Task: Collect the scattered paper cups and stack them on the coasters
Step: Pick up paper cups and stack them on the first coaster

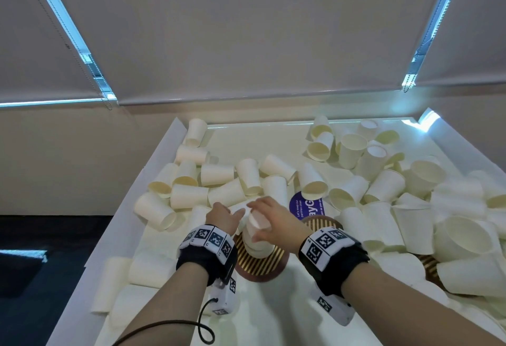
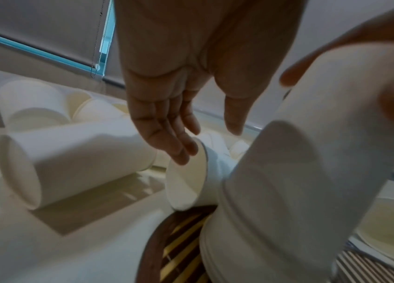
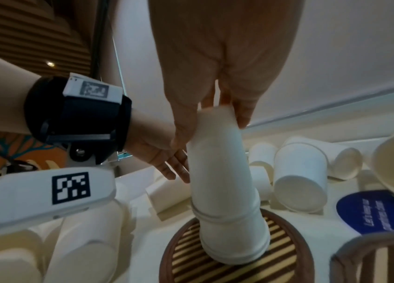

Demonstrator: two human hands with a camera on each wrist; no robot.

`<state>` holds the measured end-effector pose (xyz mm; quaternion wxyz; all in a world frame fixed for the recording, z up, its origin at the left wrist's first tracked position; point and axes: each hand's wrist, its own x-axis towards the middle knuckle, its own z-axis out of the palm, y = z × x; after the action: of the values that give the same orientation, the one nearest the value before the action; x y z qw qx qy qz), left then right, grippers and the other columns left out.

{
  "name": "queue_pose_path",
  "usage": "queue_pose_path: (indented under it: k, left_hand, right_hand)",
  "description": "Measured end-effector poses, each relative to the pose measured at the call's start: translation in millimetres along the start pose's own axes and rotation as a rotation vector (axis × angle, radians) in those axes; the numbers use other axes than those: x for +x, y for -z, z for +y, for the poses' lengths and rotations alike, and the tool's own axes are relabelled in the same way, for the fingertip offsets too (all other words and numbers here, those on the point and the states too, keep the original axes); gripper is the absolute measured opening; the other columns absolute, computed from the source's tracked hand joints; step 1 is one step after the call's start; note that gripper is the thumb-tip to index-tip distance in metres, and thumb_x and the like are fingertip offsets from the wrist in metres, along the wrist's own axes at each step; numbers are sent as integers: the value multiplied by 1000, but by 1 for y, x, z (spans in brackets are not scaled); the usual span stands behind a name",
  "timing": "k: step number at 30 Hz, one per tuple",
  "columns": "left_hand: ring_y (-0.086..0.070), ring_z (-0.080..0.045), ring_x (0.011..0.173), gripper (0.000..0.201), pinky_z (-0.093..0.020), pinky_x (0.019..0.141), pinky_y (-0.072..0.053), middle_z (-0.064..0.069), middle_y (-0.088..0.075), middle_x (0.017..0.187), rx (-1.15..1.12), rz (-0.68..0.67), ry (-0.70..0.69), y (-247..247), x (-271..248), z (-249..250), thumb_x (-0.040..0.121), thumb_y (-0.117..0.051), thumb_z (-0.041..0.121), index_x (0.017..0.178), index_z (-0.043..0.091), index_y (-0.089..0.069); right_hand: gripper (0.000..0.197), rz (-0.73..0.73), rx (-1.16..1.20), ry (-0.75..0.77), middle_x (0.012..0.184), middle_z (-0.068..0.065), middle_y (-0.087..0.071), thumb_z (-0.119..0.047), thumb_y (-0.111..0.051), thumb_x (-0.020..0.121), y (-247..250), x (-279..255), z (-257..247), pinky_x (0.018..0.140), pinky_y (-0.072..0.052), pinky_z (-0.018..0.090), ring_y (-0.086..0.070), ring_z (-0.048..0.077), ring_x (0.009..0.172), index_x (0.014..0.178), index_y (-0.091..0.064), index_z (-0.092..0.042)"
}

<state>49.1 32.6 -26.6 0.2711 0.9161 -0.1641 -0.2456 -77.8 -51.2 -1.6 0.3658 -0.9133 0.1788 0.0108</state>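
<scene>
A stack of upturned white paper cups [image 1: 257, 241] [image 3: 225, 191] [image 2: 288, 191] stands on a round coaster with brown and gold stripes [image 1: 262, 267] [image 3: 234, 264]. My right hand [image 1: 258, 221] [image 3: 215, 130] pinches the stack's top cup between thumb and fingers. My left hand [image 1: 235, 214] [image 2: 205, 141] is just left of the stack, open with straight fingers. Its fingertips [image 2: 181, 155] touch the rim of a cup lying on its side [image 2: 188, 180] behind the coaster. Many more cups [image 1: 191, 195] lie scattered around.
A second striped coaster [image 1: 323, 223] and a blue round printed disc [image 1: 304, 206] lie just right of the stack. A third coaster [image 1: 430, 263] is half buried under cups at the right. The white table has raised side walls [image 1: 153, 181]. Heaps of cups [image 1: 410, 203] crowd the right side.
</scene>
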Motion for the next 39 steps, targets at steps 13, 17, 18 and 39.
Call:
queue_pose_path:
  k: [13,17,18,39]
  left_hand:
    - [-58,-32,95,20,-32,81,-45,-12,-63,109,-351,143,-14,8,15,8,88,-45,7,98,15,-59]
    - [-54,-27,101,26,-31,86,-43,-7,-61,107,-418,253,-101,21,17,25,92,-44,8,104,11,-67]
    - [-52,-23,96,26,-28,82,-41,-5,-60,103,-444,278,-111,23,18,28,92,-44,8,104,11,-66]
    - [-50,0,68,10,2,59,-39,3,-59,84,-430,356,-437,12,42,41,90,-56,6,91,10,-64]
  right_hand:
    - [45,259,118,-228,138,10,-41,-26,-46,96,16,13,29,101,-37,29,-46,21,121,138,-38,-14]
    - [43,247,74,-302,132,14,-42,-13,-48,92,18,25,44,95,-40,30,-52,23,96,135,-41,-17]
    - [45,233,58,-310,131,14,-41,-14,-48,93,17,29,46,94,-41,30,-53,24,95,136,-39,-19]
    - [65,182,32,-577,125,16,-47,-36,-66,80,-1,66,88,88,-45,35,-51,30,113,127,-38,-1]
